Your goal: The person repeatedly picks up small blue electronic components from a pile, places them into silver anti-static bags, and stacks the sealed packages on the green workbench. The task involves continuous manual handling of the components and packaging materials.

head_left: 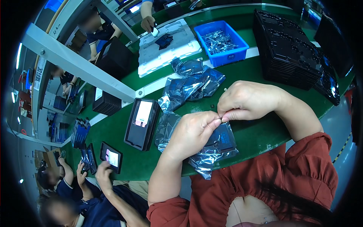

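Observation:
My left hand (191,133) and my right hand (245,101) meet fingertip to fingertip, both closed in a pinch. Whatever lies between the fingertips is too small and covered to make out. Right below them, near the table's front edge, lies a shiny see-through grey bag (206,160) with a dark flat rectangular part (222,140) in or under it. My left wrist passes over more crinkled film (166,126). Just beyond the hands is a heap of silvery antistatic bags (189,85) with dark flat contents. A tiny dark piece (212,106) sits on the green table by my right fingers.
Left of my hands stand stacked black trays (140,125) with a pink-and-white item on top. A blue bin (227,56) of small bagged parts and a white foam tray (151,60) are farther back. Tall black trays (287,49) rise at right. Co-workers' hands (104,174) work at left.

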`<state>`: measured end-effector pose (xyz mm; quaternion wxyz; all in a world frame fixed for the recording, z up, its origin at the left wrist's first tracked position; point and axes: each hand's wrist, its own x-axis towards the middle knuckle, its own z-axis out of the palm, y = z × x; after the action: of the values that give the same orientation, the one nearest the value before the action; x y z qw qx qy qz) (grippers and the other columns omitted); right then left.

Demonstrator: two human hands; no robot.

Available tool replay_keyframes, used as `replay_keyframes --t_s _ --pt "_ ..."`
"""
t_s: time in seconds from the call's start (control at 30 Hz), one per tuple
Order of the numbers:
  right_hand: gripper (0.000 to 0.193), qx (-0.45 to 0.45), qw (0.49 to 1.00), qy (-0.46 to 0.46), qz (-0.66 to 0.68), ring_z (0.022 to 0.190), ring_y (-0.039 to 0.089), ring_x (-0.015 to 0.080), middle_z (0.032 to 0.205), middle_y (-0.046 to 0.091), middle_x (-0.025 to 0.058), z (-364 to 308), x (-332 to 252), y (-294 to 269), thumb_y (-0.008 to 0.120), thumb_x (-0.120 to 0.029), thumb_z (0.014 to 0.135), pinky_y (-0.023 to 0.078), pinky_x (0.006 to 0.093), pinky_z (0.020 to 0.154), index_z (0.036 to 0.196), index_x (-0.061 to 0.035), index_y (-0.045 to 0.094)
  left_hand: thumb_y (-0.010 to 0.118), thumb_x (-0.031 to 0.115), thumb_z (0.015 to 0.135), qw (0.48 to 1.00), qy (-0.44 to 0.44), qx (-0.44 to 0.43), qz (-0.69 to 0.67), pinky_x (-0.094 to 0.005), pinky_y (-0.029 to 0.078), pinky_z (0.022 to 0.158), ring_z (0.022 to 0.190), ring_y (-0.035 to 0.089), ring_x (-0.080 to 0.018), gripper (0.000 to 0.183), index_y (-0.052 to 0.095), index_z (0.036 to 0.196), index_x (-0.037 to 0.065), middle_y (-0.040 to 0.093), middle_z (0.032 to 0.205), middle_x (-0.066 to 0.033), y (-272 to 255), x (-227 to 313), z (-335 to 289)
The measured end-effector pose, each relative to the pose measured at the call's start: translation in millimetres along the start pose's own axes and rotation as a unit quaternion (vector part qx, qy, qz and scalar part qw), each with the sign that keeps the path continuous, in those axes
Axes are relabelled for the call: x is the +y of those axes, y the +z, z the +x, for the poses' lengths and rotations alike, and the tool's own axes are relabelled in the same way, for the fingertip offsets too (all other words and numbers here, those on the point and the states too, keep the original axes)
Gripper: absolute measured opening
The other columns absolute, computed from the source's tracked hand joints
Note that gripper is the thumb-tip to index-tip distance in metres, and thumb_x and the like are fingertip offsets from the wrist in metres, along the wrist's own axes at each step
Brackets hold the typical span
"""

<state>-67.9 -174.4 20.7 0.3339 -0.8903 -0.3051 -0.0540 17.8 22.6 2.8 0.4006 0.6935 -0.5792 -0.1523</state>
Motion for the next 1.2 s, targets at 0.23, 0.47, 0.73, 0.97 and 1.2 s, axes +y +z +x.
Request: replay_keyframes --t_s 0.23,0.47,0.73,0.97,1.2 --pt "0.018 0.009 0.994 -0.012 -0.111 0.059 0.058 0.0312 0.063 0.057 0.0118 3.5 -13.2 6.6 0.064 -0.016 0.077 0.046 0.04 0.055 0.068 -0.002 0.058 0.055 0.015 0.085 0.997 -0.045 -0.021 0.056 -0.0419 0.044 0.058 0.065 0.058 -0.037 0.017 0.057 0.077 0.001 0.058 0.069 -0.0179 -2.0 3.5 -1.2" --pt "0.022 0.08 0.964 -0.142 -0.208 0.045 0.048 0.0244 0.055 0.045 0.0063 4.0 -24.9 12.8 0.066 -0.014 0.066 0.038 0.0361 0.043 0.058 -0.0037 0.048 0.06 0.014 0.08 0.979 -0.09 -0.078 -0.169 -0.0354 0.044 0.056 0.061 0.058 -0.0291 0.015 0.061 0.078 0.0 0.059 0.066 -0.0152 -10.6 -1.0 2.2" --pt "0.018 0.064 0.914 -0.313 -0.25 0.044 0.039 0.0096 0.055 0.035 -0.0031 -8.5 -82.6 30.7 0.061 -0.019 0.063 0.031 0.0256 0.039 0.058 -0.0101 0.046 0.055 0.017 0.091 0.963 -0.153 0.192 -0.115 -0.0252 0.042 0.055 0.06 0.052 -0.0076 0.018 0.062 0.086 0.001 0.057 0.064 -0.0013 -33.6 -38.4 -10.8" --pt "0.008 0.39 0.841 0.014 -0.374 0.069 0.061 0.0304 0.075 0.061 0.0139 15.7 35.8 -21.5 0.062 -0.009 0.079 0.049 0.0386 0.06 0.085 -0.0035 0.061 0.05 0.013 0.095 0.932 -0.039 0.239 -0.27 -0.0225 0.046 0.067 0.071 0.057 -0.0094 0.019 0.06 0.09 -0.002 0.061 0.077 -0.0033 -18.4 -30.7 -0.3" --pt "0.029 0.277 0.862 0.218 -0.363 0.089 0.061 0.03 0.096 0.063 0.0176 17.7 61.6 -15.3 0.063 -0.011 0.08 0.05 0.0369 0.08 0.106 0.0001 0.062 0.05 0.012 0.095 0.954 -0.025 0.258 -0.153 -0.0177 0.038 0.067 0.073 0.049 -0.0052 0.017 0.062 0.1 0.0 0.058 0.083 -0.0007 -11.5 -31.8 -6.0"
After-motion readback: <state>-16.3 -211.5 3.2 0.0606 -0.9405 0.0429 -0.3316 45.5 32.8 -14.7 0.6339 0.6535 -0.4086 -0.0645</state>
